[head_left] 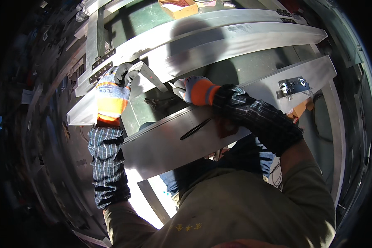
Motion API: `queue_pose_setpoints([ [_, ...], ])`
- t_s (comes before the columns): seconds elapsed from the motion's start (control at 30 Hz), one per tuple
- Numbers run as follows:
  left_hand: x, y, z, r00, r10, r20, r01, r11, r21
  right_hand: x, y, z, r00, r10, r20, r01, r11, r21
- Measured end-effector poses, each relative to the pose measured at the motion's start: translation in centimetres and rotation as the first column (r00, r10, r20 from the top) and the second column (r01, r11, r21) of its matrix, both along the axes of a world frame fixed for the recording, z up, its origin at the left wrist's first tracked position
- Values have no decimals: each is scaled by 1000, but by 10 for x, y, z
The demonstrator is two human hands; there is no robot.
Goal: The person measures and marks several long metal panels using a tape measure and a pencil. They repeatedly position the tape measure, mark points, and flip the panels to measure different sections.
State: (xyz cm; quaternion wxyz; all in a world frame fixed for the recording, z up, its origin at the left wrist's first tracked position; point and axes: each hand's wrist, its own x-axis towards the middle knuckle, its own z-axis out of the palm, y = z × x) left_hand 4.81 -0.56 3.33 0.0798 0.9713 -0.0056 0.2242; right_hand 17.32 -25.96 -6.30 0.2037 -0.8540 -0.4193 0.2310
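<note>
My left hand (113,93), in a grey-and-orange work glove, is closed on a metal square (152,77) near the left end of a long silvery metal beam (252,39). The square's thin blade points toward my right hand (197,90). That hand, gloved the same way, has its fingers pinched together close to the blade's tip; whatever they hold is too small to make out. Under my right forearm lies a nearer metal beam (161,142), with a thin black strip (196,129) on its face. A black metal fitting (293,87) sits toward its right end.
Another beam (219,20) runs along the far side, with dark fittings (101,66) at its left. An orange-yellow box (178,9) stands beyond on the green surface. To the right, a metal frame bar (335,124) curves past brown cardboard (300,108). Metal pieces crowd the left.
</note>
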Motion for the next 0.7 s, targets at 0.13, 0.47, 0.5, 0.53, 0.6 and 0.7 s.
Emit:
queue_pose_setpoints([
  [0.13, 3, 3, -8, 996, 46, -74, -41, 996, 77, -4, 13, 3, 996, -47, 78, 34, 988, 153],
  [0.47, 6, 11, -13, 999, -6, -47, 7, 1000, 23, -2, 41, 6, 998, -24, 53, 7, 952, 306],
  [0.5, 4, 10, -12, 1000, -4, -30, 5, 999, 37, -4, 43, 9, 999, -20, 25, 11, 948, 318],
  [0.53, 3, 12, -12, 999, 0, -41, 2, 999, 37, -6, 47, 13, 999, -28, 15, 22, 955, 296],
  [0.6, 4, 13, -10, 998, 1, -60, 1, 999, 34, -9, 51, 19, 999, -50, 1, 49, 967, 251],
  [0.7, 2, 4, -4, 997, 43, -71, -42, 999, 26, -9, 51, 19, 997, -66, -38, 74, 956, 283],
])
